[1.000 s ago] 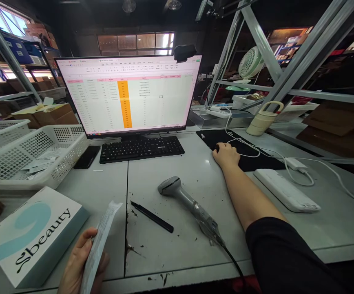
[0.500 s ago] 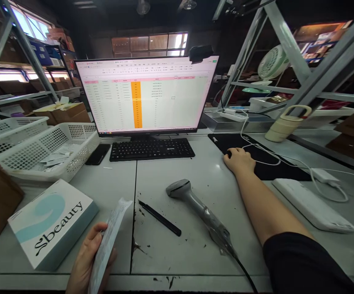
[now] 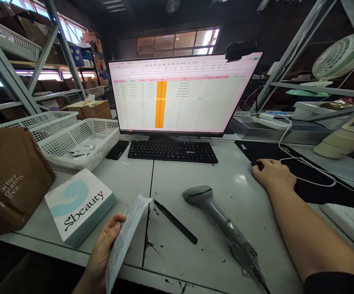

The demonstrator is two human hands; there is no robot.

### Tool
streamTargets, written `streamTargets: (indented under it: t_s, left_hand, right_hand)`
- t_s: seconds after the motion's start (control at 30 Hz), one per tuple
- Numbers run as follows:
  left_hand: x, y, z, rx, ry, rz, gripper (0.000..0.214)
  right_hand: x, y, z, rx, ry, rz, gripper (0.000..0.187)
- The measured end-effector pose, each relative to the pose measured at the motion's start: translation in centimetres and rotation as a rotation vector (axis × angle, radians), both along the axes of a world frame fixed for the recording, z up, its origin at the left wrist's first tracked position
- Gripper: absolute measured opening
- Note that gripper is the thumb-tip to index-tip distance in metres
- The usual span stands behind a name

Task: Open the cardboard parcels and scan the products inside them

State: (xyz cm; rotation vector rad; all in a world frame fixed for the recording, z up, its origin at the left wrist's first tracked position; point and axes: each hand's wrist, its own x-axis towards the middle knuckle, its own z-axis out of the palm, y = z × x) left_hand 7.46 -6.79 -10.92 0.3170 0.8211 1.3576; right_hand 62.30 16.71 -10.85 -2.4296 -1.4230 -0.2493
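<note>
My left hand (image 3: 105, 241) is closed around a thin, pale flat packet (image 3: 129, 232) with small print, held tilted above the front edge of the desk. My right hand (image 3: 273, 175) rests over a black computer mouse (image 3: 259, 165), mostly hidden under the fingers, at the left part of a black mouse pad (image 3: 305, 179). Between the hands lie a black slim utility knife (image 3: 177, 222) and a grey barcode scanner (image 3: 222, 220) with its cable. A white and blue box (image 3: 79, 204) marked "Sbeauty" sits left of my left hand. The monitor (image 3: 177, 98) displays a spreadsheet with an orange column.
A black keyboard (image 3: 172, 151) and a phone (image 3: 117, 150) lie before the monitor. White baskets (image 3: 103, 141), one holding small packets, and a brown cardboard box (image 3: 14, 179) stand at left. At right are white cables (image 3: 314, 171), a cream cup (image 3: 342, 139) and a green fan (image 3: 337, 57).
My view has turned to the left, so the desk items appear farther right and more of the brown box shows. Both hands keep their holds on packet and mouse.
</note>
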Motion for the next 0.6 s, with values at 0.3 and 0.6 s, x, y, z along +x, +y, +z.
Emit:
streamTargets:
  t_s: [0.3,0.6]
  left_hand:
    - [-0.3,0.1,-1.0,0.042,0.012,-0.005,0.044]
    - [0.7,0.9,-0.7,0.156,0.073,0.039,0.053]
  right_hand:
    - [-0.5,-0.2,0.0,0.003,0.000,-0.009,0.052]
    - [-6.9,-2.2,6.0,0.381,-0.068,0.082,0.068]
